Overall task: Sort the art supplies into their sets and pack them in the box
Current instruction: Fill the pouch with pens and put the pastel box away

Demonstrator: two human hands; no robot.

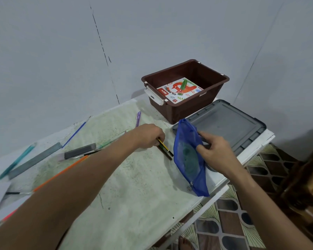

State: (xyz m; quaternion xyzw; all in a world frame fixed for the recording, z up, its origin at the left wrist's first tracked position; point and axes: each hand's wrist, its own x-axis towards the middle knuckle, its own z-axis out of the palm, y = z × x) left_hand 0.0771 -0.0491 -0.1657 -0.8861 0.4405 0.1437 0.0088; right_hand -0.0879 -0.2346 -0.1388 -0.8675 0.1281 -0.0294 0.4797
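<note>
Head view, sorting part-done. Packed: one oil pastels carton (pixel 179 91) lying flat on the floor of the brown storage box (pixel 185 91), which stands at the far end of the worktop (pixel 134 177); a green stick-shaped item (pixel 183 86) rests on the carton. Grey lid (pixel 222 123) off, lying just beside the box. In hand: blue mesh zip pouch (pixel 189 159), mouth held open by the right hand (pixel 213 150), fingers curled over its rim; something dark green shows through the mesh, identity not legible. Left hand (pixel 148 135) closed around a small bundle of dark pencils (pixel 165 149) with yellow striping, tips close to the pouch mouth, judged about to go in. Loose on the worktop: purple pen (pixel 138 118), blue pen (pixel 74 132), grey ruler (pixel 34 160), grey flat case (pixel 79 152), teal pen (pixel 16 161), orange pencil (pixel 61 173), pink item (pixel 9 215) at the near left edge. Outstanding: remaining pens and pencils unsorted, pouch unzipped and not yet boxed, lid not fitted.
</note>
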